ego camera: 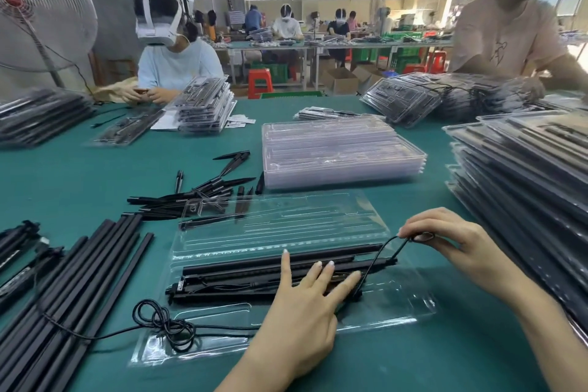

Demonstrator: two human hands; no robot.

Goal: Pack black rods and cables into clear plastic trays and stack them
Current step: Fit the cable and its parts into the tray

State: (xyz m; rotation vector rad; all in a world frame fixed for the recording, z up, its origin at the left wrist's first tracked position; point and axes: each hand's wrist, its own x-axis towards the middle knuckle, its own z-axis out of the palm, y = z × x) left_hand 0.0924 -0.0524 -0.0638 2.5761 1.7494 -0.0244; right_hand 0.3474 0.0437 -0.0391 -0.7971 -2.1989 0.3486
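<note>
Tray (pixel 286 226) lettering illegible, fingers (pixel 410 232) pinching cable (pixel 377 259)

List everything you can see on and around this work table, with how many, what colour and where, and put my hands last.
open tray: one, clear, centre front, holding black rods
cable: one, black, coiled at the tray's near left corner, running to the right end of the rods
loose rods: a bundle, black, front left
pointed stakes: a scattered pile, black, left of centre
empty trays: one stack, clear, behind the open tray
packed trays: stacks, clear with black contents, right edge, far left and far side
table: one, green
fan: one, white, far left
seated workers: two at this table, more behind
left hand: flat on the rods
right hand: pinching the cable end
</note>
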